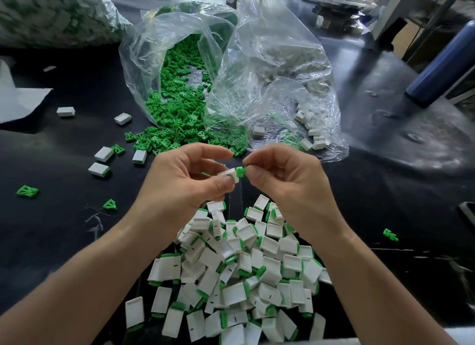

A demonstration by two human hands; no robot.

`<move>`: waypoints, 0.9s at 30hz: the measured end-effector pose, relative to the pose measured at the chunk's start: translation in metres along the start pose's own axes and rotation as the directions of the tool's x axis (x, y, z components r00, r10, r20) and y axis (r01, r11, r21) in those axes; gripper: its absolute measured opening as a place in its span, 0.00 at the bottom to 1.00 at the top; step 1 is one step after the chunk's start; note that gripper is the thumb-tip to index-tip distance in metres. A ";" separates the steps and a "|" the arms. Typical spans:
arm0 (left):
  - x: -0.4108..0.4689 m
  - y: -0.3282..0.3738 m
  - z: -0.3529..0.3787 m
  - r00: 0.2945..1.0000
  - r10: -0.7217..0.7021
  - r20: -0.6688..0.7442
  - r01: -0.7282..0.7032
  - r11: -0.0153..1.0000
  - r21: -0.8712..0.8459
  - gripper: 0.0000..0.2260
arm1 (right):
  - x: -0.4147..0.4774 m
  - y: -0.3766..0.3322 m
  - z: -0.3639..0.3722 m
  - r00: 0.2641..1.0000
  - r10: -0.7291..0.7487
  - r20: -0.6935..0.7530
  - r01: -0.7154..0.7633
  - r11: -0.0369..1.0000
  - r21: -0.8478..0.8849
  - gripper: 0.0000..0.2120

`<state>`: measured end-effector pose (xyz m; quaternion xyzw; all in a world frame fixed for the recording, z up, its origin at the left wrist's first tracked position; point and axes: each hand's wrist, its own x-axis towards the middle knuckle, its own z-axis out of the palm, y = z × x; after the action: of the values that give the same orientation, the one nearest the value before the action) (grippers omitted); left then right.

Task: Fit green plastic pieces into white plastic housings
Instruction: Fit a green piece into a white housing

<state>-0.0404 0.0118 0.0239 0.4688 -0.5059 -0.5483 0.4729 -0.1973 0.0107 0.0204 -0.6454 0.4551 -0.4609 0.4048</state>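
Observation:
My left hand (180, 180) pinches a small white housing (230, 174) between thumb and fingers above the black table. My right hand (285, 180) pinches a green piece (241, 171) whose end meets the housing's open side. How deep the piece sits in the housing is hidden by my fingers. Below my hands lies a heap of white housings with green pieces fitted (244, 272). Loose green pieces (177, 113) spill from an open clear bag, and bare white housings (313, 136) lie in a second clear bag to its right.
Several white housings (102, 162) and stray green pieces (27, 191) lie scattered on the black table (64, 229) at the left. One green piece (390, 234) lies at the right. A dark blue bottle (442, 61) stands far right. Another filled bag (51, 13) sits at the back left.

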 end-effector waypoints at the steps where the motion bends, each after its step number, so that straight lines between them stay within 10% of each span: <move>1: 0.000 0.000 0.000 1.000 0.000 0.000 0.000 1.000 0.003 0.13 | 0.000 0.000 0.000 1.000 0.001 0.001 -0.001 1.000 -0.010 0.11; 13: 0.000 -0.001 -0.002 0.999 0.013 0.043 -0.014 1.000 0.008 0.15 | -0.001 0.004 0.000 0.989 0.106 0.099 -0.094 0.988 -0.120 0.09; 27: -0.001 -0.003 -0.005 0.986 0.101 0.130 -0.131 0.960 0.246 0.21 | -0.006 0.000 -0.001 0.955 -0.059 0.291 0.215 0.812 -0.542 0.10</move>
<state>-0.0354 0.0119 0.0204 0.4622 -0.6251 -0.4768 0.4102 -0.1993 0.0162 0.0192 -0.8225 0.4663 -0.2438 0.2159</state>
